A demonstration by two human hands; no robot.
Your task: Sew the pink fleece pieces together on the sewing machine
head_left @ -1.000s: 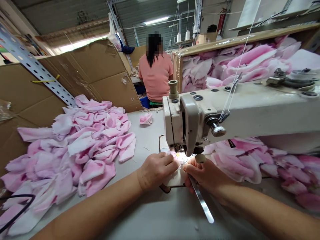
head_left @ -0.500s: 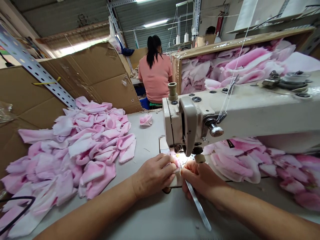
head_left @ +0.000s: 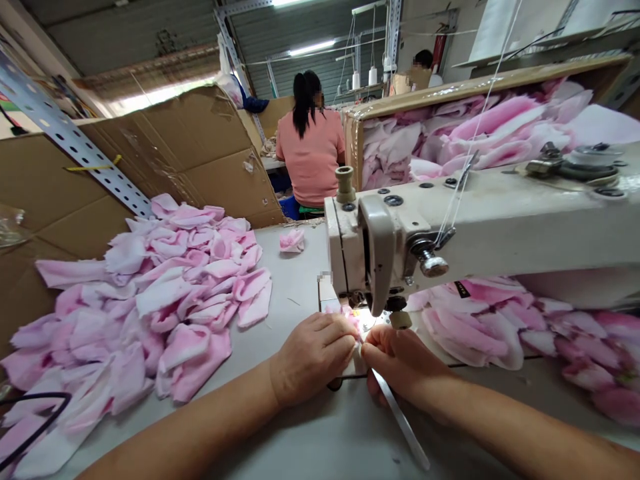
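In the head view, with twelve o'clock straight away from the wearer, the key relation is between the small pink cloth piece (head_left: 351,319) and the two sets of fingers. It lies at about twelve o'clock from the left hand's fingertips, touching them, and at about eleven from the right fingertips, just beyond them. The left hand (head_left: 315,357) is thus the nearer one. The strip of cloth that shows seems to slant from ten toward four o'clock; the rest is hidden by the left fingers, so its full long axis cannot be told.

The cloth sits in the lit patch beneath the head of the sewing machine (head_left: 346,250), on the near side of it. The left fingers are bent and close together over its near edge; whether they pinch it or only press it down cannot be told. The right hand (head_left: 407,360) has thumb and fingers closed on a slim metal tool (head_left: 401,421), whose tail sticks out toward five o'clock; its other end is hidden in the grip or too small to make out by the cloth.

From the left hand, a heap of pink cloth pieces (head_left: 193,290) spreads at ten o'clock, and a loose pink scrap (head_left: 291,241) lies near twelve. From the right hand, more pink cloth (head_left: 467,327) lies at two o'clock, under the machine's arm
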